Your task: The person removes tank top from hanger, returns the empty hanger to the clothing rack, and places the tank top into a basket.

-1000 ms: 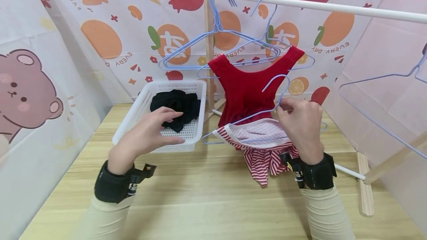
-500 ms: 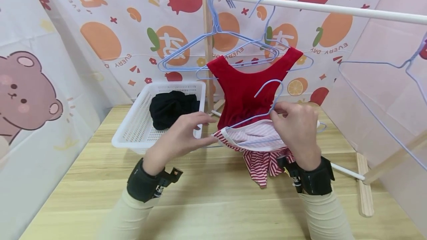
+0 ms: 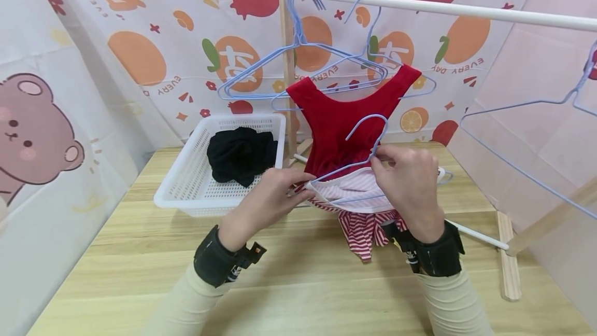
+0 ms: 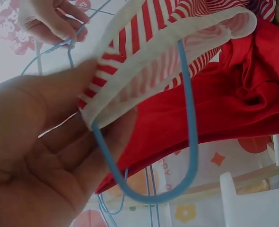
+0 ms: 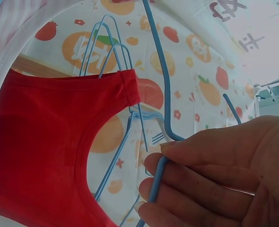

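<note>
A red-and-white striped garment [image 3: 368, 237] with white trim hangs on a blue wire hanger [image 3: 385, 126] above the table. My right hand [image 3: 409, 183] pinches this hanger at the neck, below its hook; the right wrist view shows thumb and fingertips on the blue wire [image 5: 164, 80]. With my left hand [image 3: 266, 204] I pinch the garment's strap at the hanger's left end. In the left wrist view the rounded hanger end [image 4: 191, 132] pokes out past the white trim [image 4: 144, 71]. Behind hangs a red sleeveless garment [image 3: 345, 123] on another hanger.
A white rail [image 3: 434, 9] on wooden posts carries several blue hangers [image 3: 261, 66] at its left and another hanger [image 3: 522, 105] at the right. On the table's left, a white perforated basket [image 3: 179, 198] holds black cloth [image 3: 240, 154]. A wooden foot [image 3: 508, 258] stands at the right.
My left hand has moved right from over the basket to the striped garment's strap and now pinches it. The right hand has shifted slightly left and down with the hanger.
</note>
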Demonstrator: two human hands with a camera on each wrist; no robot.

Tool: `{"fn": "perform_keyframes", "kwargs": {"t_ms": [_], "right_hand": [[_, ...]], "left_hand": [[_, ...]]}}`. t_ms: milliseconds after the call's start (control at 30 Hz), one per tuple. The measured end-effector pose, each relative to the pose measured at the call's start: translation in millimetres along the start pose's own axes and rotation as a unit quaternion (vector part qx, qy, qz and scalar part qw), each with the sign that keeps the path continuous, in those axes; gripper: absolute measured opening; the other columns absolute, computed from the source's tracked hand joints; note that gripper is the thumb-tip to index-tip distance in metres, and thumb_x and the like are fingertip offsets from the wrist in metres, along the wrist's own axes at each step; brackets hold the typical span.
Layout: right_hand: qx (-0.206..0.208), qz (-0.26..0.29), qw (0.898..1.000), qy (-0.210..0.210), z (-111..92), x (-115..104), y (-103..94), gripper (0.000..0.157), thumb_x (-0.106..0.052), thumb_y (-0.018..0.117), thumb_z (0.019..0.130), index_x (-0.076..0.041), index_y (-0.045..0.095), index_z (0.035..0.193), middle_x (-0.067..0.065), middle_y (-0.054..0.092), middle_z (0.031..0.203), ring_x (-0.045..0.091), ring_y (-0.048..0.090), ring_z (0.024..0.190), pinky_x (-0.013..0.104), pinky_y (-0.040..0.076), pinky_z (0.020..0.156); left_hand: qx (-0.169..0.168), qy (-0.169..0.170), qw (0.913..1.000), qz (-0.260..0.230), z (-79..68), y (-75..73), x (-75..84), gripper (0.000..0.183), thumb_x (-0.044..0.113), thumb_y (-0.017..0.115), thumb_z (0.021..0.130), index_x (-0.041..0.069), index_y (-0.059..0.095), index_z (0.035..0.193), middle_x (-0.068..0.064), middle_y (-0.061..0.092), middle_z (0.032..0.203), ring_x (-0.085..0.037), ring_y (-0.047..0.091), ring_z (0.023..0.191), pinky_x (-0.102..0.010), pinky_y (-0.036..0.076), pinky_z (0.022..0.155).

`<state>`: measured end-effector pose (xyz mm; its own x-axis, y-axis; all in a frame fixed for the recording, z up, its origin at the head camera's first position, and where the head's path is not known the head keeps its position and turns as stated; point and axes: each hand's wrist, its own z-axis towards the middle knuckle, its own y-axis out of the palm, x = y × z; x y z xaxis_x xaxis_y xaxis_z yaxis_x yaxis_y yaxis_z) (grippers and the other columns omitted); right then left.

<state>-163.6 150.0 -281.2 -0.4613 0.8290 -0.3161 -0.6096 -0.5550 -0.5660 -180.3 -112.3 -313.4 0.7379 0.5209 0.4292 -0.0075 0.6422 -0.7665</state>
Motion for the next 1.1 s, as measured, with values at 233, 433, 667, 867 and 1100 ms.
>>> {"fn": "perform_keyframes", "kwargs": {"t_ms": [233,433,667,867,1100], "right_hand": [[0.001,0.01,1.0,-0.004,1,1,0.0,0.014,-0.005,0.075,0.087,0.002,0.081,0.098,0.018,0.078,0.083,0.036,0.072,0.07,0.041,0.046,0.063],[0.009,0.017,1.0,0.003,2,6,-1.7,0.014,-0.004,0.075,0.087,0.002,0.081,0.097,0.019,0.078,0.084,0.037,0.074,0.073,0.045,0.052,0.064],[0.026,0.012,0.999,0.026,5,14,-7.9,0.014,-0.005,0.074,0.087,0.003,0.081,0.096,0.021,0.077,0.084,0.039,0.074,0.076,0.048,0.053,0.071],[0.027,0.016,0.998,0.057,6,18,-14.2,0.017,-0.004,0.076,0.087,0.004,0.08,0.102,0.024,0.077,0.09,0.041,0.075,0.082,0.053,0.051,0.079],[0.038,0.031,0.996,0.072,8,24,-19.9,0.015,-0.003,0.075,0.088,0.005,0.08,0.1,0.024,0.077,0.088,0.042,0.074,0.08,0.055,0.049,0.084]], "left_hand": [[0.019,-0.012,0.9997,0.005,-1.3,-2.3,-0.7,0.015,0.008,0.081,0.088,0.005,0.081,0.103,-0.005,0.077,0.082,-0.008,0.052,0.062,-0.02,0.051,0.06],[0.013,-0.025,0.9995,0.014,-1.5,-4.7,0.6,0.015,0.008,0.082,0.087,0.005,0.081,0.102,-0.006,0.078,0.083,-0.008,0.055,0.061,-0.019,0.052,0.061],[0.016,-0.036,0.9991,0.017,-4.5,-7.9,-0.6,0.017,0.007,0.083,0.086,0.005,0.082,0.103,-0.006,0.078,0.084,-0.008,0.056,0.063,-0.019,0.054,0.064],[0.02,-0.038,0.9989,0.018,-6.6,-9.5,-3.7,0.018,0.006,0.082,0.086,0.006,0.082,0.104,-0.006,0.079,0.086,-0.009,0.055,0.064,-0.02,0.053,0.062],[0.022,-0.034,0.999,0.02,-6.4,-11.9,-5.4,0.019,0.006,0.082,0.087,0.005,0.081,0.105,-0.007,0.079,0.088,-0.009,0.059,0.066,-0.025,0.06,0.07]]}}
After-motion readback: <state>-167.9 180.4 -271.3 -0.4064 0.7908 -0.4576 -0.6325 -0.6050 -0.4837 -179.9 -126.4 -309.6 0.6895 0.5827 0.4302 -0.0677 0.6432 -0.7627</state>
